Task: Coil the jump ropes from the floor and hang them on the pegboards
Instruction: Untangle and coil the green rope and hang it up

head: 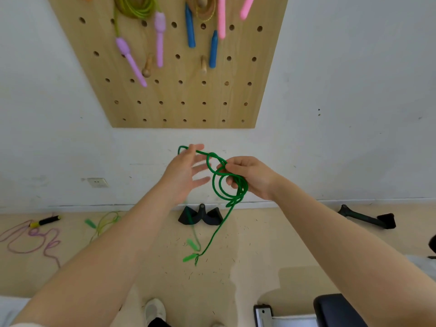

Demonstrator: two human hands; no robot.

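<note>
- White wall point(342, 79): fills the background; a socket plate point(97, 182) sits low on it at the left.
- Floor point(247, 267): tan, meeting the wall along a pale skirting line.
- Pegboard point(179, 95): wooden, mounted on the wall. Hanging from its upper pegs are a coiled yellow-green rope with purple handles point(160, 38), a rope with blue handles point(190, 29) and pink handles point(221, 17). Two wooden pegs in the middle rows carry nothing.
- Right hand point(250, 177): fingers curled closed around several bunched loops of the green jump rope point(226, 185), held in front of the wall below the pegboard.
- Left hand point(186, 175): fingers spread wide and extended; one strand of the green rope passes over the fingertips toward the right hand.
- Green rope tail: hangs from the coil down to the floor, ending at its green handles point(191, 256).
- Purple rope point(35, 239): lies loose on the floor at far left, with a yellow-and-black handle point(46, 221).
- Yellow-green rope point(103, 224): loose on the floor beside it.
</note>
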